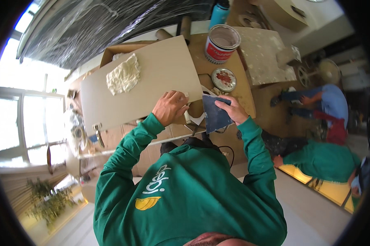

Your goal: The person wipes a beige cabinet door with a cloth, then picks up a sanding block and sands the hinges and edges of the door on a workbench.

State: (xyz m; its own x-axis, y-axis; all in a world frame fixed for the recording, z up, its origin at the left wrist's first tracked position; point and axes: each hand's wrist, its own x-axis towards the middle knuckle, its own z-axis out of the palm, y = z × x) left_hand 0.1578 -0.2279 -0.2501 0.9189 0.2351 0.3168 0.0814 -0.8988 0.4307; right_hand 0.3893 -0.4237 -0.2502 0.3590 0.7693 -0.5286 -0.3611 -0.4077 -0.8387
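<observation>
My right hand (233,109) grips the upper right part of a dark blue-grey flat sheet (216,117), thumb on top. The sheet hangs tilted just beyond the right end of a smooth grey board (152,78). My left hand (167,107) lies at the board's near right edge, fingers bent and close together, beside a small pale clamp-like piece (187,117). What those fingers hold, if anything, is hidden. A crumpled cream cloth (124,74) rests on the board's far left part. At the near left corner a metal clamp (97,132) sits on the edge.
Beyond the sheet stand an open red-labelled paint can (222,44), its red-stained lid (224,79) and a blue bottle (220,14). Plastic-wrapped panels (111,24) lean at the back. To the right, a person in green (322,160) and one in blue (334,102) bend down.
</observation>
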